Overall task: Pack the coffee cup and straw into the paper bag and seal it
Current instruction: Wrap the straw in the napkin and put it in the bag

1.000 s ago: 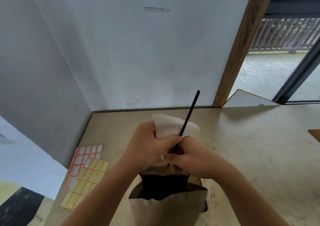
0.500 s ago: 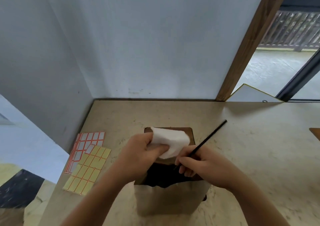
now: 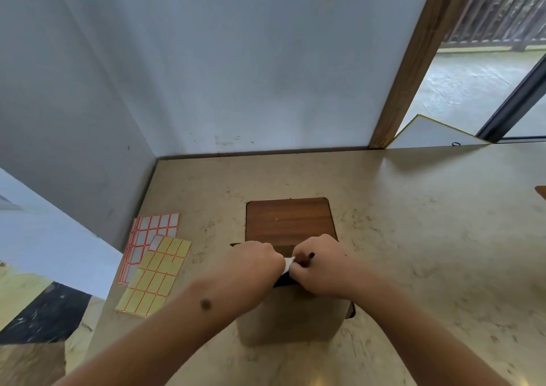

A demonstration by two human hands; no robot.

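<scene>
Left hand point(image 3: 254, 263): curled shut over the mouth of the paper bag point(image 3: 291, 316), with a white napkin point(image 3: 289, 264) pinched at the fingertips; only a small corner of the napkin is seen between the two hands.

Right hand point(image 3: 320, 263): closed around the black straw point(image 3: 309, 256), of which only the top end is exposed above the fingers. The two hands are pressed together at the bag opening.

Paper bag: stood upright on the worktop point(image 3: 413, 238), directly under both hands. Coffee cup: not seen; whether it is inside cannot be told.

Wooden board point(image 3: 289, 218): laid just beyond the hands. Label sheets point(image 3: 156, 261): laid flat to the left of the left hand.

Change from half a second earlier: napkin and straw have been lowered into the bag, where formerly most of both was exposed above it.
</scene>
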